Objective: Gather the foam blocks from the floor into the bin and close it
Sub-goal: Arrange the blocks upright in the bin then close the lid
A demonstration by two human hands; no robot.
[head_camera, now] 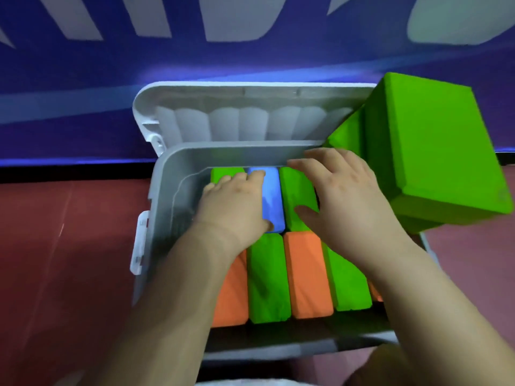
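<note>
Your left hand (237, 201) lies flat on the blue block (269, 199) | your right hand (342, 201) rests open on a green block (296, 196) | blocks stand packed in the bin (167, 190) | lid (250, 118) up | big green block (434, 151) at the right rim.

Bin (164, 190) pale grey, its raised lid (250, 118) whiter grey with scalloped ribbing; side latch (139, 243) white; inside, far row: green block (223, 172), blue block (269, 196), green block (296, 196); near row alternating orange (231, 296), green (267, 277), orange (308, 274), green (348, 280); large bright green blocks (434, 151) at the bin's right edge; floor (69, 246) dull red; wall (139, 59) deep blue-violet with broad white shapes and a paler blue band.
</note>
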